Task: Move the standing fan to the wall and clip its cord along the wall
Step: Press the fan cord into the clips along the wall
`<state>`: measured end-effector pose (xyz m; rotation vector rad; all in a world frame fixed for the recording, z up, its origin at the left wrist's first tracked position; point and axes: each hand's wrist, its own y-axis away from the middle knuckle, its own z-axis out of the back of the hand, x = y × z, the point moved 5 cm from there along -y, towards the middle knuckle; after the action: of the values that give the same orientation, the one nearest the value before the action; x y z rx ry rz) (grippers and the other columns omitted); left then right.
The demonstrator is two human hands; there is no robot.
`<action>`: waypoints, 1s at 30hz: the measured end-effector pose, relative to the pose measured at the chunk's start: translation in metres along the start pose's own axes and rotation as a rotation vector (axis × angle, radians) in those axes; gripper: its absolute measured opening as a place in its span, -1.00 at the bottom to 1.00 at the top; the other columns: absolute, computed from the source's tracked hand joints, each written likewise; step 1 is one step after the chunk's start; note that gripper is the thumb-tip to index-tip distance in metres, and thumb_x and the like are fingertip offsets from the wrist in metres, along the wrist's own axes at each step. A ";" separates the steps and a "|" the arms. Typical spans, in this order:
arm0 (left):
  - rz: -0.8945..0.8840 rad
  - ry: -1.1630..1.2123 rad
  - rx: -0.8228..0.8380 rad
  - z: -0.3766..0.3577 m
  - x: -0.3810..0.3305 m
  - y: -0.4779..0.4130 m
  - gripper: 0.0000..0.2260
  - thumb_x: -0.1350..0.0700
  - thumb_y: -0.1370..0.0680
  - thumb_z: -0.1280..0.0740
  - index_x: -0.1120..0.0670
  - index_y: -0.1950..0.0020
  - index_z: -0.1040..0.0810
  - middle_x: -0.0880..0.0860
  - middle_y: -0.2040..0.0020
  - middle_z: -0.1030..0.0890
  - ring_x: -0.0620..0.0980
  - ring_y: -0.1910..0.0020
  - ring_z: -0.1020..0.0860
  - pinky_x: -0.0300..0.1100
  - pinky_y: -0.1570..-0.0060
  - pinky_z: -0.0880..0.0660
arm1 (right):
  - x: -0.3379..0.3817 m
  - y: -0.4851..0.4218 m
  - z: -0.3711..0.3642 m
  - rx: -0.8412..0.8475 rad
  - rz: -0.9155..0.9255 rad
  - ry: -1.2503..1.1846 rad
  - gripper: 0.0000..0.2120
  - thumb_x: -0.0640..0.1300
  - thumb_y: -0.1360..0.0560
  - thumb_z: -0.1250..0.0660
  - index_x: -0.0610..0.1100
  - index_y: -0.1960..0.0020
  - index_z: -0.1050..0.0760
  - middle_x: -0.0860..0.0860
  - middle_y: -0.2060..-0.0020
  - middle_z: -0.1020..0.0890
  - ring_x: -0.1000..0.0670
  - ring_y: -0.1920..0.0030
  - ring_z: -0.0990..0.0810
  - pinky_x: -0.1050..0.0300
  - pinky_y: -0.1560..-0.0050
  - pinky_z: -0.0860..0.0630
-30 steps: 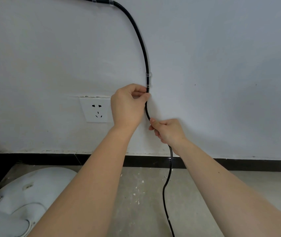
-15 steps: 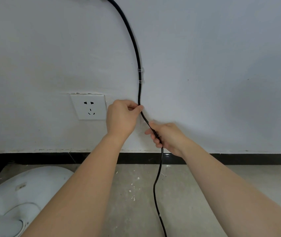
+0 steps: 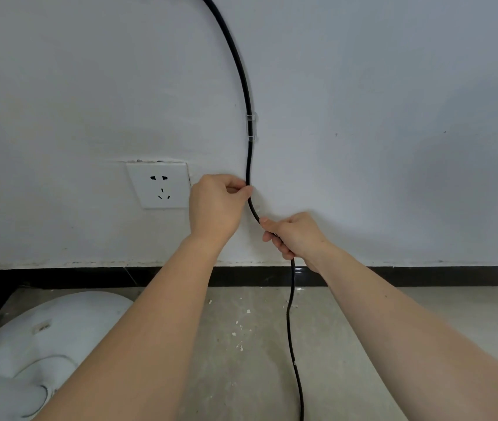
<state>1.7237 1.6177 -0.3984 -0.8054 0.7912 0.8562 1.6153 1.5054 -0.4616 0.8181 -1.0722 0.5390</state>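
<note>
Black round cord (image 3: 248, 159) drops vertically from the clear plastic clip (image 3: 251, 126); left hand (image 3: 215, 208) pinches it higher, right hand (image 3: 296, 235) grips lower.

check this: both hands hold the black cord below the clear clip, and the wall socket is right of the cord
Not quite: the head view shows the wall socket left of the black cord, not right. Left hand and right hand do both hold it below the clear clip.
</note>
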 end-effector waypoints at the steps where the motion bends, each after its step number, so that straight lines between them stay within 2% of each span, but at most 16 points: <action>1: 0.015 -0.005 0.016 -0.001 0.003 0.001 -0.92 0.08 -0.43 -0.44 0.06 0.14 -0.70 -0.09 0.38 -0.60 -0.11 0.34 -0.58 -0.25 0.24 -0.50 | 0.000 0.000 -0.001 0.003 0.000 -0.005 -0.62 0.01 -0.49 -0.39 -0.20 0.40 -0.58 0.00 0.60 -0.41 0.03 0.58 -0.29 0.26 0.59 -0.25; 5: 0.066 -0.008 0.091 -0.010 0.015 0.011 -0.87 0.07 -0.46 -0.43 0.12 0.09 -0.70 0.06 0.22 -0.70 0.01 0.23 -0.64 -0.14 0.12 -0.57 | 0.001 0.000 -0.001 0.010 -0.007 -0.026 -0.64 0.00 -0.49 -0.39 -0.22 0.38 -0.58 -0.02 0.57 -0.40 0.03 0.57 -0.27 0.25 0.60 -0.22; 10: 0.067 -0.008 0.077 -0.012 0.014 0.011 -0.89 0.10 -0.45 -0.42 0.12 0.15 -0.69 -0.04 0.37 -0.61 0.02 0.26 -0.64 -0.07 0.13 -0.60 | -0.004 0.000 -0.004 0.078 -0.058 -0.078 -0.66 -0.02 -0.52 -0.35 -0.26 0.26 -0.61 -0.01 0.53 -0.42 0.06 0.55 -0.32 0.24 0.56 -0.30; 14: 0.085 0.008 0.081 -0.012 0.015 0.011 -0.89 0.10 -0.45 -0.42 0.12 0.16 -0.69 -0.03 0.37 -0.61 0.03 0.26 -0.64 -0.03 0.12 -0.61 | -0.016 0.002 0.001 0.172 -0.159 -0.192 -0.74 -0.09 -0.53 -0.34 -0.29 0.17 -0.60 -0.01 0.51 -0.44 0.05 0.53 -0.35 0.22 0.51 -0.34; 17: 0.089 0.020 0.085 -0.013 0.014 0.011 -0.88 0.09 -0.45 -0.42 0.13 0.15 -0.69 -0.03 0.38 -0.61 0.02 0.28 -0.64 -0.02 0.12 -0.62 | -0.017 0.002 0.007 0.157 -0.187 -0.151 -0.74 -0.07 -0.49 -0.37 -0.27 0.22 -0.59 0.00 0.52 -0.44 0.05 0.55 -0.36 0.21 0.51 -0.35; 19: 0.103 0.026 0.077 -0.013 0.014 0.012 -0.90 0.10 -0.45 -0.43 0.10 0.19 -0.68 -0.02 0.38 -0.62 0.04 0.29 -0.64 0.00 0.14 -0.62 | -0.011 0.001 0.011 0.098 -0.143 -0.078 -0.75 -0.08 -0.44 -0.41 -0.24 0.31 -0.59 0.00 0.56 -0.44 0.06 0.59 -0.33 0.23 0.55 -0.30; 24: 0.133 0.036 0.063 -0.012 0.017 0.013 -0.83 0.08 -0.44 -0.43 -0.06 0.35 -0.57 0.05 0.35 -0.67 0.08 0.30 -0.65 0.04 0.17 -0.63 | 0.006 0.000 0.015 -0.021 -0.048 0.086 -0.74 -0.12 -0.40 -0.43 -0.23 0.41 -0.57 0.04 0.66 -0.44 0.05 0.63 -0.29 0.27 0.59 -0.23; 27: 0.143 0.025 0.096 -0.015 0.019 0.016 -0.79 0.07 -0.45 -0.41 -0.04 0.40 -0.58 0.10 0.35 -0.67 0.11 0.30 -0.65 0.07 0.18 -0.63 | 0.014 0.000 0.013 -0.064 -0.023 0.176 -0.74 -0.15 -0.39 -0.40 -0.21 0.45 -0.56 0.10 0.75 -0.40 0.04 0.62 -0.30 0.27 0.60 -0.22; 30: 0.184 0.040 0.116 -0.019 0.023 0.018 -0.79 0.08 -0.47 -0.41 -0.03 0.39 -0.58 0.11 0.33 -0.68 0.11 0.27 -0.65 0.08 0.14 -0.62 | 0.018 0.000 0.009 -0.094 0.013 0.246 -0.72 -0.18 -0.38 -0.37 -0.18 0.50 -0.53 0.10 0.72 -0.42 0.04 0.60 -0.33 0.26 0.58 -0.24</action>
<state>1.7133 1.6166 -0.4314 -0.6556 0.9527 0.9504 1.6181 1.4983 -0.4428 0.6451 -0.8697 0.5797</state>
